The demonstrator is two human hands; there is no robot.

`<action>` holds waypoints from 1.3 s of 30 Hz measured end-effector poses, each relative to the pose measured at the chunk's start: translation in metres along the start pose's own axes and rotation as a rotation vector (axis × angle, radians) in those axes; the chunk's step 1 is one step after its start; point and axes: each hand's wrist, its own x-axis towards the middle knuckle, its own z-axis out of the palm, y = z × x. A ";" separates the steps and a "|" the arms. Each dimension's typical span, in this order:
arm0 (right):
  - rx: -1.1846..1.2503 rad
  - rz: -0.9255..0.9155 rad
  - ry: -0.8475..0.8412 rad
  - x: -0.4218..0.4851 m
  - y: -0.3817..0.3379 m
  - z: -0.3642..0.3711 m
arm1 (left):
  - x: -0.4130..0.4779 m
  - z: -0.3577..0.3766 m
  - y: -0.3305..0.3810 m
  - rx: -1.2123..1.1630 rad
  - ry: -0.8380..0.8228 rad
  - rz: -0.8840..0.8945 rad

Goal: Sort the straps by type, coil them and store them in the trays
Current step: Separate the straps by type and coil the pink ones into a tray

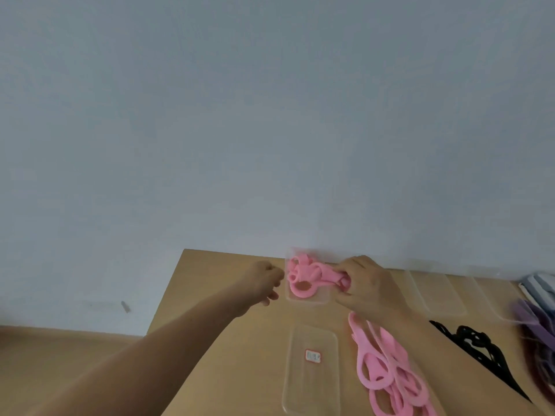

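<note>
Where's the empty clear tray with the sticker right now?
In the head view, the stickered clear tray lies low and centre on the wooden table, just left of the loose pink straps and nearer than the tray holding coiled pink straps.

Coiled pink straps [303, 276] in clear tray [312, 300]

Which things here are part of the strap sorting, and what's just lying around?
In the job: coiled pink straps in the far tray, right hand, left hand, loose pink straps, empty tray, black strap, purple straps.
Lying about: nothing visible.
</note>
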 end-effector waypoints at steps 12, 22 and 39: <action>0.066 -0.207 -0.402 0.045 0.073 0.091 | 0.082 0.058 -0.035 0.486 0.136 -0.060; -0.005 -0.391 -0.573 0.046 0.089 0.150 | 0.097 0.077 -0.056 0.584 0.184 -0.056; 0.083 -0.407 -0.153 0.035 0.085 0.136 | 0.108 0.082 -0.066 1.153 0.175 0.292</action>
